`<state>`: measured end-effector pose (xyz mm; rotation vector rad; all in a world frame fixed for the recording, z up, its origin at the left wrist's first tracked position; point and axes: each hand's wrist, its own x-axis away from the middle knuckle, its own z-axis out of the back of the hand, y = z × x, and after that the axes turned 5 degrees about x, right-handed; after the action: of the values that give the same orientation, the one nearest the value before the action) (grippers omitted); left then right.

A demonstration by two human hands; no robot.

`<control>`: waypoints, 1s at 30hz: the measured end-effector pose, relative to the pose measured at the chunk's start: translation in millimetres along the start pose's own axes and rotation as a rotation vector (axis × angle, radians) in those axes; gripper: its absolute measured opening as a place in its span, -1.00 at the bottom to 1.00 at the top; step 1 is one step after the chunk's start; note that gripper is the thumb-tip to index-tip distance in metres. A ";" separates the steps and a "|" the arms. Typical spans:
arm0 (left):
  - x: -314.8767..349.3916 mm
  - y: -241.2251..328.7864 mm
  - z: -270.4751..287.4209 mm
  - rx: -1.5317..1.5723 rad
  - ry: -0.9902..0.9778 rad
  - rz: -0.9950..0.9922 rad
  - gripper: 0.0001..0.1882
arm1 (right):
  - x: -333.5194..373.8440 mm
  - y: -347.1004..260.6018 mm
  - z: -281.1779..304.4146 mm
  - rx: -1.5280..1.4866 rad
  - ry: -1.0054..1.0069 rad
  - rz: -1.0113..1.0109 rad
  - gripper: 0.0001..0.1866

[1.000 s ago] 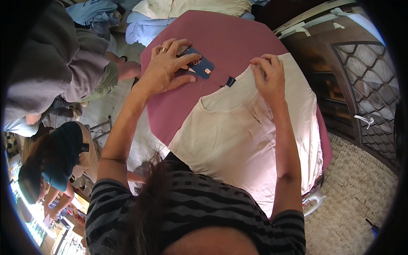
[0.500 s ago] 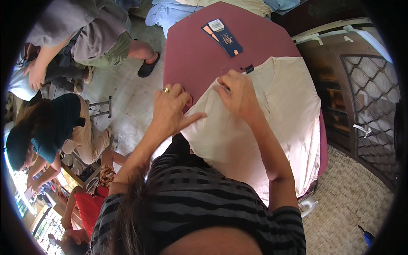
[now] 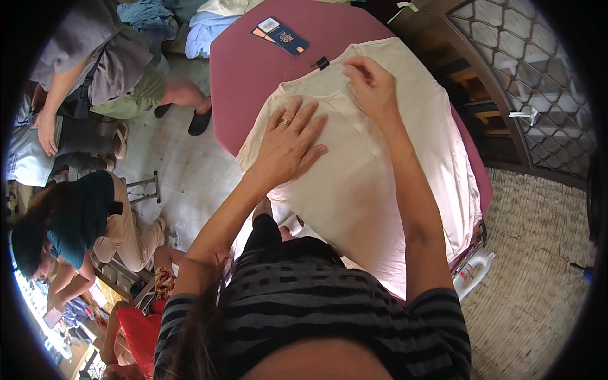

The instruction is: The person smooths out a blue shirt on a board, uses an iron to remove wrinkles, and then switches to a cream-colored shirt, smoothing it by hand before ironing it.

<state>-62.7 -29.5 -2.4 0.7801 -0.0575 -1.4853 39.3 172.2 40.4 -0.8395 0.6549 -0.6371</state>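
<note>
A: Item?
B: Cream top (image 3: 348, 158), spread over the maroon counter (image 3: 237, 88). Probably light, soft, quick to crease; best held by the shoulders (image 3: 380, 50).
A: Hands?
B: Left hand (image 3: 292, 142), spread on the top. Right hand (image 3: 373, 88), curled near the neckline (image 3: 316, 82); pinch, cannot tell.
A: Beyond?
B: Dark-blue tags (image 3: 288, 39), same counter.

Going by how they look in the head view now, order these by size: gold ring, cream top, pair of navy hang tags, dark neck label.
Largest to smallest:
1. Cream top
2. Navy hang tags, overlapping
3. Dark neck label
4. Gold ring
</note>
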 end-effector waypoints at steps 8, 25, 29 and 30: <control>-32.6 17.9 -19.4 -0.075 -0.204 0.053 -0.39 | 8.4 34.1 51.4 0.352 -0.021 -0.055 -0.78; -159.8 -29.9 -56.0 -0.065 -0.149 -0.122 -0.47 | -25.7 54.0 50.2 0.117 0.167 -0.018 -0.79; -170.5 -38.8 -67.3 -0.310 -0.237 -0.124 -0.39 | 95.9 29.6 78.3 0.563 0.346 0.074 -0.79; -169.6 -41.7 -70.3 -0.312 -0.230 -0.133 -0.38 | 130.9 25.2 85.5 0.597 0.345 -0.008 -0.79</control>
<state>-86.5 157.2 -5.0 0.3657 0.0534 -1.6563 191.1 129.0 28.0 -0.1756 0.7161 -0.9348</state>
